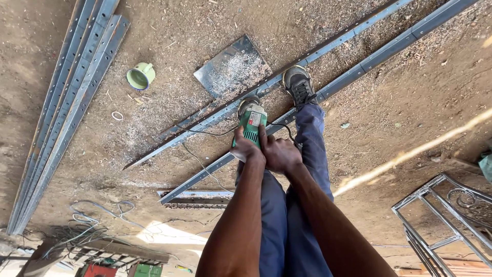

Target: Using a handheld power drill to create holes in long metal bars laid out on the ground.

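A green angle grinder (250, 124) points down at a long perforated steel angle bar (359, 32) lying on the dirt floor. My left hand (245, 147) grips the grinder's body from the left. My right hand (279, 152) holds it from the right, fingers wrapped round. The grinder's black cable (207, 133) trails off to the left. A second steel bar (379, 55) runs parallel just beside it, and my shoe (299, 84) stands on that one. My legs in blue trousers fill the lower middle.
A bundle of perforated steel bars (72, 97) lies at the left. A flat steel plate (233, 66) covered in filings, a green cup (139, 76) on its side, tangled cables (87, 228) at the lower left, and a metal frame (443, 220) at the lower right.
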